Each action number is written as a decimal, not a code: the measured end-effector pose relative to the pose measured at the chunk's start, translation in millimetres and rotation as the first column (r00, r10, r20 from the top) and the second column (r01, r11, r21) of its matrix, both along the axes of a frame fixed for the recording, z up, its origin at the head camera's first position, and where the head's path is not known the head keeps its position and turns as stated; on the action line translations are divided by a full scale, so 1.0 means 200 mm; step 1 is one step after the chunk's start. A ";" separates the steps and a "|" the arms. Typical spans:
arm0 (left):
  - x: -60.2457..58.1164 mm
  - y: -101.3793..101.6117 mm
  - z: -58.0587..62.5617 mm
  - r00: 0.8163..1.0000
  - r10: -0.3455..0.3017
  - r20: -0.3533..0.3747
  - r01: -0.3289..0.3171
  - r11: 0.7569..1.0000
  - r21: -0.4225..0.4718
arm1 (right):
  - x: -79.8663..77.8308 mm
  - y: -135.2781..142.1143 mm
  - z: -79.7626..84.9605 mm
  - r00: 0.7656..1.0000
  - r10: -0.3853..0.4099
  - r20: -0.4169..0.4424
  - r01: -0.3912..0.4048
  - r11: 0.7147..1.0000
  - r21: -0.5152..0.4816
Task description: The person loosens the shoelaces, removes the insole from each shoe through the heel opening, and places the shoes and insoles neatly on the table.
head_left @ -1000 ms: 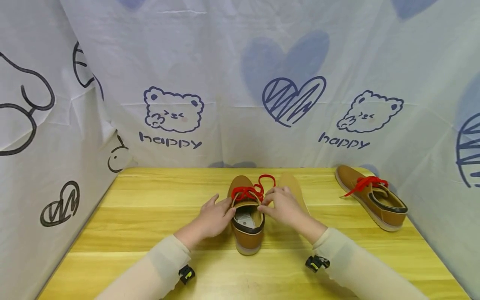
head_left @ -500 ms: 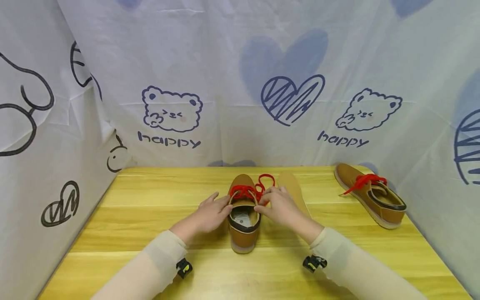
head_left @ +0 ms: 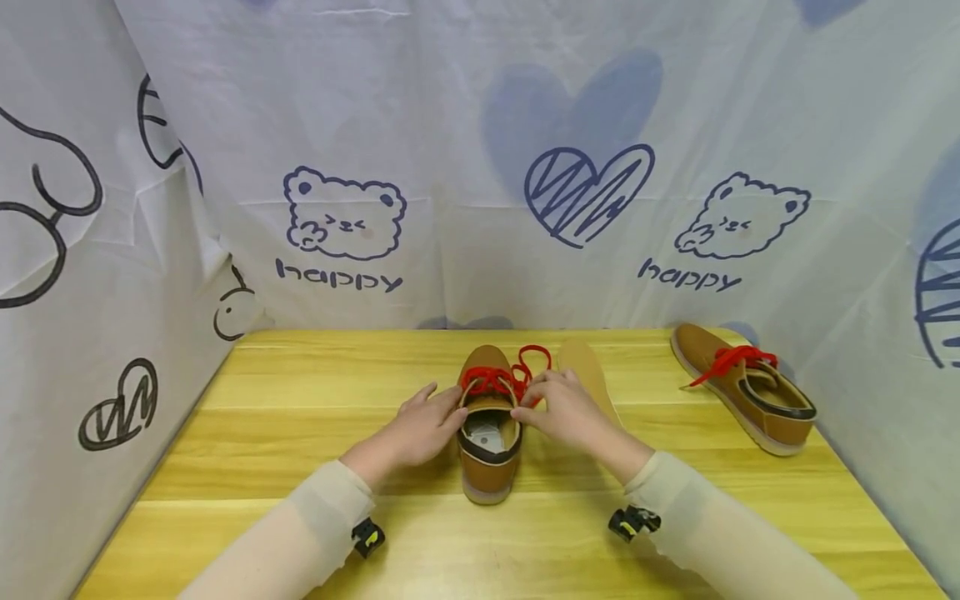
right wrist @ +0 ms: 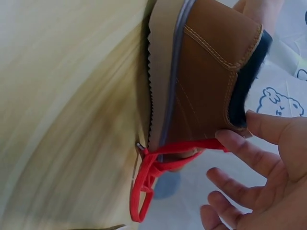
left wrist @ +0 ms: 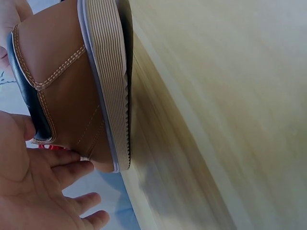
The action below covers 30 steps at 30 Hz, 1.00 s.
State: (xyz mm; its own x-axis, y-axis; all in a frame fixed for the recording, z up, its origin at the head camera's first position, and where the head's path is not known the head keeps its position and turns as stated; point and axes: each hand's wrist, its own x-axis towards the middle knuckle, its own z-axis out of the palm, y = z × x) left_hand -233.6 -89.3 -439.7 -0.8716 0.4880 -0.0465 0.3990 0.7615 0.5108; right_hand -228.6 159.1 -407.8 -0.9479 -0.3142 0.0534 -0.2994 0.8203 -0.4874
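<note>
A brown shoe [head_left: 489,475] with a black collar, a pale ridged sole and red laces [head_left: 487,381] stands upright on the table, toe away from me. My left hand [head_left: 417,427] pinches the left edge of its opening, thumb at the collar and index finger on the outer side; the other fingers spread loosely. On the opposite edge, my right hand [head_left: 568,414] pinches the shoe beside the laces with thumb and index finger. In the right wrist view, a red lace loop [right wrist: 144,184] hangs beside the sole. Inside the shoe a pale grey patch [head_left: 486,435] shows.
A tan insole [head_left: 583,367] lies right of the shoe, partly behind my right hand. At the table's far right rests a second brown shoe [head_left: 750,396] with red laces. A printed white curtain [head_left: 465,167] encloses the wooden table [head_left: 300,375].
The shoe and both hands have shifted slightly left since one second ago. The grip on both edges of the opening looks the same.
</note>
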 end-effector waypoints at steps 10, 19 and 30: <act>0.02 0.05 0.01 0.992 0.126 -0.030 -0.125 0.992 0.027 | 0.00 0.08 0.03 0.999 0.047 0.027 -0.047 0.999 0.009; 0.03 0.13 0.06 0.968 0.234 -0.092 -0.230 0.972 0.051 | 0.03 0.16 0.08 0.995 0.094 0.043 -0.094 0.996 -0.004; 0.06 0.30 0.11 0.935 0.309 -0.176 -0.321 0.946 -0.045 | 0.06 0.25 0.14 0.988 0.136 0.078 -0.137 0.990 0.012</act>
State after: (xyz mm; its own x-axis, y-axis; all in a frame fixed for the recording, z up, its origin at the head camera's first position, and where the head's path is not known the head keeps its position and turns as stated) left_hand -221.7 -29.0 -417.4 -0.9784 0.1880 0.0861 0.2068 0.8940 0.3975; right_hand -216.2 208.5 -380.3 -0.8971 -0.4413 -0.0240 -0.3716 0.7825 -0.4995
